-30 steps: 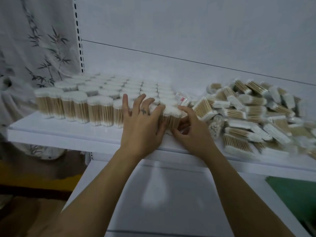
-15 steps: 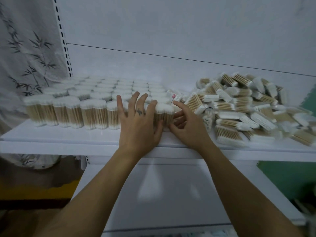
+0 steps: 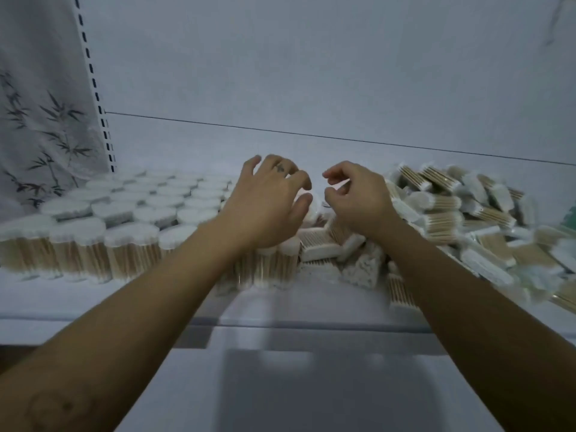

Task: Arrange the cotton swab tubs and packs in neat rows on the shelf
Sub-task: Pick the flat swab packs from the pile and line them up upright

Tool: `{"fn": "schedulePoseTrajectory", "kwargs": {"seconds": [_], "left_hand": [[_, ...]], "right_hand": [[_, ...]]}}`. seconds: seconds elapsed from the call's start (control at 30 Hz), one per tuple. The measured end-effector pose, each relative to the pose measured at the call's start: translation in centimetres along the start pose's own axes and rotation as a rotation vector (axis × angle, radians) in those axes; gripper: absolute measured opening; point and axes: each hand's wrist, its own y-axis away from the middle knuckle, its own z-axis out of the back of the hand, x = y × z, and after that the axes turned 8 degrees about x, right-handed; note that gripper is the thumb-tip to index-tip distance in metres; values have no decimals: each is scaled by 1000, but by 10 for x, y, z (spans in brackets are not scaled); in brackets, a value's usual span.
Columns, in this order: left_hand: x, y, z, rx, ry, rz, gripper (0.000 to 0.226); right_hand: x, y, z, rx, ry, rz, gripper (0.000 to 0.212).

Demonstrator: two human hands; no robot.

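Observation:
Upright cotton swab tubs [image 3: 131, 213] with white lids stand in packed rows on the left half of the white shelf [image 3: 149, 302]. A loose pile of flat swab packs [image 3: 452, 213] lies on the right half, some tipped toward the front edge. My left hand [image 3: 268, 204] hovers over the right end of the tub rows, fingers spread and bent, holding nothing. My right hand [image 3: 358, 198] is raised beside it over the left edge of the pile, its fingers loosely curled and empty. The tubs under my hands are partly hidden.
A white back panel [image 3: 311, 73] closes the shelf behind. A slotted upright [image 3: 93, 76] and a bamboo-print curtain [image 3: 37, 120] stand at the left. A lower white shelf [image 3: 311, 385] juts out beneath my forearms.
Both hands have lifted off the front row of tubs and moved up and back. They were pressing against the tubs; now they hover with bent fingers. The camera has shifted closer.

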Motion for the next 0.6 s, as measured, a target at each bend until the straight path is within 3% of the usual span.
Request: {"fn": "schedulePoseTrajectory", "kwargs": {"seconds": [0.17,0.37,0.47,0.5,0.6], "left_hand": [[15,-51,-5,194,109,129,34],[24,-84,-16,339,124,261,35],[23,-90,-21,399,91,281,37],[23,-91,-21,419,59,284,37],[21,-93,-21,460,1,293,39]], "right_hand": [[-18,-68,10,295,274,-41,23],[-23,-124,-26,841,563,-144,80],[-31,-129,-43,1062,499,-200,66],[-34,-129,-47,1094,479,-216,71],[-45,-139,-72,1070,522,-264,123]]}}
